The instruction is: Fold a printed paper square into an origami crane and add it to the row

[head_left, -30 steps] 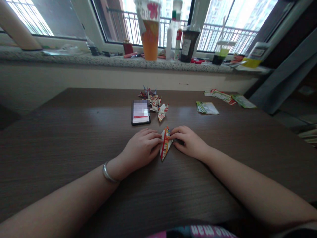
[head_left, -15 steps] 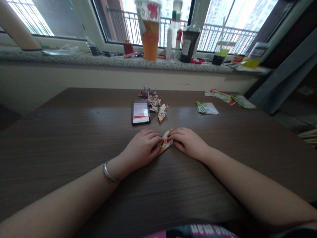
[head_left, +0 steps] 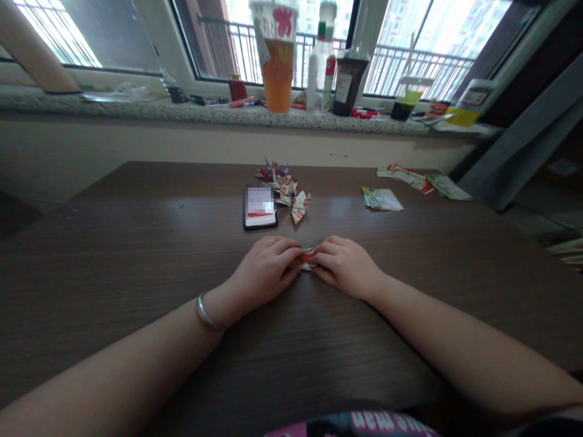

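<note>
The brown worktop [head_left: 113, 261] spreads wide beyond either arm, its far edge running along the pale wall [head_left: 191, 142]. The left hand [head_left: 268, 264] and right hand [head_left: 348, 266] face each other near its middle, fingers curled inward. A gap of bare surface separates them from the phone [head_left: 260, 210] beyond. Between the hands, gripped at both ends, lies folded paper [head_left: 306, 259], white, red and orange, mostly covered by fingers.

one left hand [head_left: 273, 266], palm down, fingers [head_left: 288, 257] curled. one right hand [head_left: 347, 266], facing it, similarly bent. two bare forearms [head_left: 132, 361], slanting inward.
</note>
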`<state>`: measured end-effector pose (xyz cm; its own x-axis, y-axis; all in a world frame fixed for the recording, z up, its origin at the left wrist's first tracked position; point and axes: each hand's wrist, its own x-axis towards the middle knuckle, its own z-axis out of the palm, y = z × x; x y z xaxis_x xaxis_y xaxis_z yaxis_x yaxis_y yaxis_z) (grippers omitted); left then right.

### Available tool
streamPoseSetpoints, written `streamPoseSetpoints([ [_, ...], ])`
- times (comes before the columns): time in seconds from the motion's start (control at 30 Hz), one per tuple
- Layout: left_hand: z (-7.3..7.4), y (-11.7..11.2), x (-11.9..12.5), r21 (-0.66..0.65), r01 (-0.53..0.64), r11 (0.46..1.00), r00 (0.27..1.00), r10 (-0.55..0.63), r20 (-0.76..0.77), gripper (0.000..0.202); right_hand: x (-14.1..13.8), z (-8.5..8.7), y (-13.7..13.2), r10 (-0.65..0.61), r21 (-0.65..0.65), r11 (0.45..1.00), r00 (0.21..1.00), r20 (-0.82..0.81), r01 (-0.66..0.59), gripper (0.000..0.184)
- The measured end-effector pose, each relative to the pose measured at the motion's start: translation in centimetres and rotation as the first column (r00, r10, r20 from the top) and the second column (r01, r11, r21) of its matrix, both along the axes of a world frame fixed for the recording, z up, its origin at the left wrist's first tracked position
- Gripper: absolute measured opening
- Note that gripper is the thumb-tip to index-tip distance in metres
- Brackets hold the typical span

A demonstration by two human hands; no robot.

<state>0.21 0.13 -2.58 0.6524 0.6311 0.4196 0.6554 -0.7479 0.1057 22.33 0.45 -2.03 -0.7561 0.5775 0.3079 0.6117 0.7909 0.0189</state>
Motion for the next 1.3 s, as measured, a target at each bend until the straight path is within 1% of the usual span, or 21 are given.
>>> streamPoseSetpoints([
  [0.07, 0.1, 0.0, -0.1, 0.050, 0.016, 0.999, 0.999, -0.014, -0.034, 0.015, -0.1, 0.1, -0.1, -0.013, 0.005, 1.000, 1.000, 0.012, 0.013, 0.023],
  [0.17, 0.2, -0.2, -0.1, 0.102, 0.044, 0.994, 0.994, -0.033, -0.107, 0.015, -0.2, 0.2, -0.4, -0.036, 0.017, 0.999, 0.999, 0.028, 0.035, 0.024],
  [0.27, 0.4, -0.2, 0.0, 0.094, 0.055, 0.994, 0.989, -0.041, -0.146, 0.015, -0.5, 0.4, -0.7, -0.039, 0.030, 0.999, 0.998, 0.040, 0.038, 0.023],
  [0.4, 0.4, -0.1, 0.2, 0.059, 0.084, 0.995, 0.985, -0.074, -0.155, 0.015, -0.8, 0.5, -0.9, -0.051, 0.046, 0.998, 0.998, 0.045, 0.049, 0.022],
  [0.53, 0.6, -0.2, 0.2, 0.086, 0.082, 0.993, 0.983, -0.067, -0.169, 0.013, -1.0, 0.6, -1.1, -0.090, 0.043, 0.995, 0.995, 0.046, 0.088, 0.022],
  [0.63, 0.9, -0.5, 0.1, 0.105, 0.083, 0.991, 0.984, -0.064, -0.168, 0.014, -1.2, 0.7, -1.2, -0.132, -0.008, 0.991, 0.991, 0.040, 0.132, 0.022],
  [0.77, 1.2, -0.8, -0.1, 0.121, 0.084, 0.989, 0.982, -0.062, -0.178, 0.019, -1.2, 0.5, -0.9, -0.227, -0.162, 0.963, 0.972, -0.052, 0.217, 0.019],
  [0.87, 1.4, -0.9, -0.2, 0.112, 0.096, 0.989, 0.975, -0.071, -0.210, 0.019, -1.0, 0.1, -0.3, -0.239, -0.249, 0.946, 0.964, -0.115, 0.205, 0.014],
  [1.0, 1.6, -0.9, -0.1, 0.115, 0.099, 0.988, 0.968, -0.068, -0.243, 0.017, -0.7, -0.2, 0.3, -0.233, -0.303, 0.935, 0.963, -0.139, 0.183, 0.010],
  [1.13, 1.9, -0.9, -0.1, 0.119, 0.152, 0.981, 0.958, -0.116, -0.263, 0.021, -0.6, -0.3, 0.6, -0.220, -0.328, 0.931, 0.964, -0.147, 0.162, 0.010],
  [1.3, 1.6, -1.0, -0.4, 0.094, 0.158, 0.983, 0.953, -0.127, -0.276, 0.022, -0.5, -0.4, 0.9, -0.254, -0.342, 0.921, 0.955, -0.154, 0.189, 0.015],
])
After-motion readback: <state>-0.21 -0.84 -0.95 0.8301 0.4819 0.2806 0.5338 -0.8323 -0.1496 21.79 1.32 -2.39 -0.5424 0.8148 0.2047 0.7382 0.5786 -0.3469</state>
